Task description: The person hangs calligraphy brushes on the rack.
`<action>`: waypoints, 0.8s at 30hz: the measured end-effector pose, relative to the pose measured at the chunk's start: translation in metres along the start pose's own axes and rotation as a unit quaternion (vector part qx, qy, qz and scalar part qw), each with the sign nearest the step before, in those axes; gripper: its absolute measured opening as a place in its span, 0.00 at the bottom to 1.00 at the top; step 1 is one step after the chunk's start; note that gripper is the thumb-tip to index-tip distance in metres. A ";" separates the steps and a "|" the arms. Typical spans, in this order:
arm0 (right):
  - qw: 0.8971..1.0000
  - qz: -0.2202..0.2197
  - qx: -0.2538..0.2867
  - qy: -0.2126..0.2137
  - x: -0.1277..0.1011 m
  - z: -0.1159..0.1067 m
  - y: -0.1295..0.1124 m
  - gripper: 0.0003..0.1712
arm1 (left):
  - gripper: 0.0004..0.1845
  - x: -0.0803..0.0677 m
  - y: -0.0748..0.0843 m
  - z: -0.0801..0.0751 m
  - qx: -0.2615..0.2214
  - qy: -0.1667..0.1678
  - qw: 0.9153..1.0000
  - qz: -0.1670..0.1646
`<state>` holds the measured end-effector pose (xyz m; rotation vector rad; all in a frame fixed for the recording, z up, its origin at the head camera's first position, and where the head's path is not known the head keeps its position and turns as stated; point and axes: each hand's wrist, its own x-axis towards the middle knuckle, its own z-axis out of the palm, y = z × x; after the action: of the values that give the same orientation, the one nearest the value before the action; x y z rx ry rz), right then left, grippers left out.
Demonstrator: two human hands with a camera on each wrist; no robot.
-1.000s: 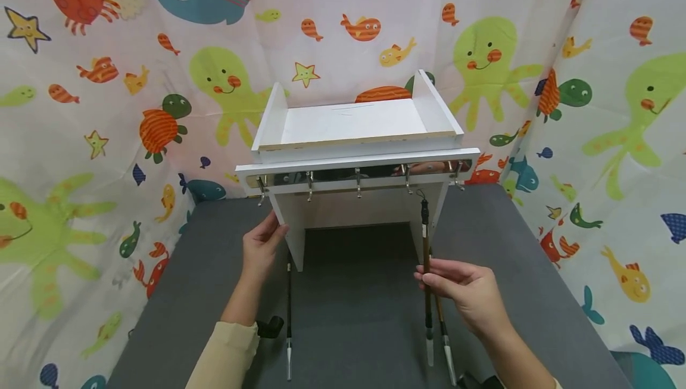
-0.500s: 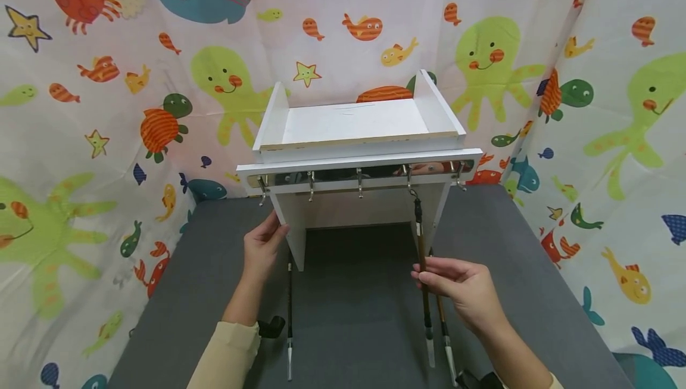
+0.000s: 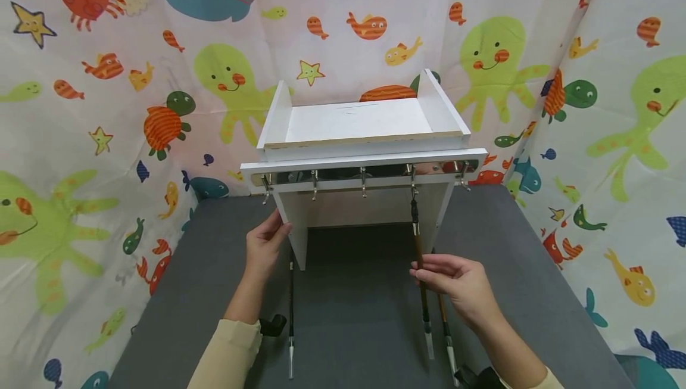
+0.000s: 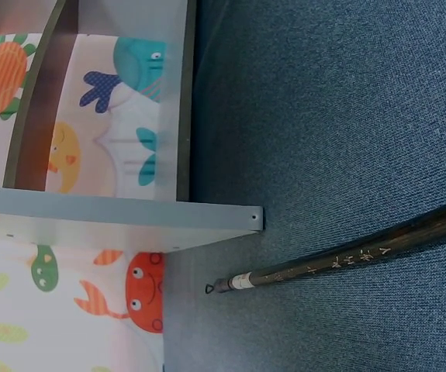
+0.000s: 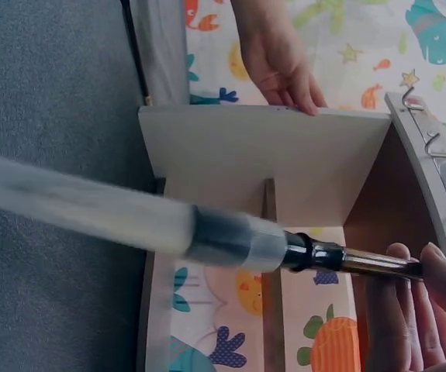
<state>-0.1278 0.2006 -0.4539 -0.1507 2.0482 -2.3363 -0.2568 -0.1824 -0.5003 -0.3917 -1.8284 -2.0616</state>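
A white wooden rack [image 3: 364, 133] stands on the grey mat, with a row of metal hooks [image 3: 363, 181] under its front rail. My right hand [image 3: 421, 271] pinches the brown shaft of a writing brush [image 3: 423, 302]. The brush hangs upright, bristles down, with its cord loop at the fourth hook [image 3: 412, 186]. In the right wrist view the brush's white bristles [image 5: 91, 205] run blurred across the frame, and my fingers [image 5: 409, 294] hold the shaft. My left hand [image 3: 281, 231] grips the front edge of the rack's left side panel [image 3: 292, 222].
Two more brushes lie on the mat: one [image 3: 291, 317] by my left forearm, also seen as a dark brush [image 4: 339, 263] beside the panel edge [image 4: 129, 221], and one [image 3: 446, 332] under my right hand. Sea-creature curtains [image 3: 107, 109] close in the back and sides.
My right hand has lifted the brush up and a little left. Its cord loop, which hung below the rail, is now at the fourth hook. My left hand has stayed on the panel.
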 end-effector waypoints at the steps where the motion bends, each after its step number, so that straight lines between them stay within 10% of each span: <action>1: 1.000 -0.002 0.002 -0.002 0.001 0.000 0.001 0.23 | 0.25 0.000 0.000 0.000 0.001 0.000 1.000 -0.001; 16: 0.988 -0.006 -0.146 0.060 0.024 0.001 0.019 0.24 | 0.25 0.001 0.000 -0.002 0.005 -0.002 1.000 0.004; 24: 0.989 -0.041 -0.129 0.055 0.026 -0.007 0.022 0.20 | 0.25 0.001 0.001 -0.003 -0.005 -0.015 1.000 0.010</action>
<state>-0.1548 0.2020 -0.4756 -0.1152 2.4375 -2.1578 -0.2574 -0.1854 -0.4995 -0.4435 -1.8243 -2.0623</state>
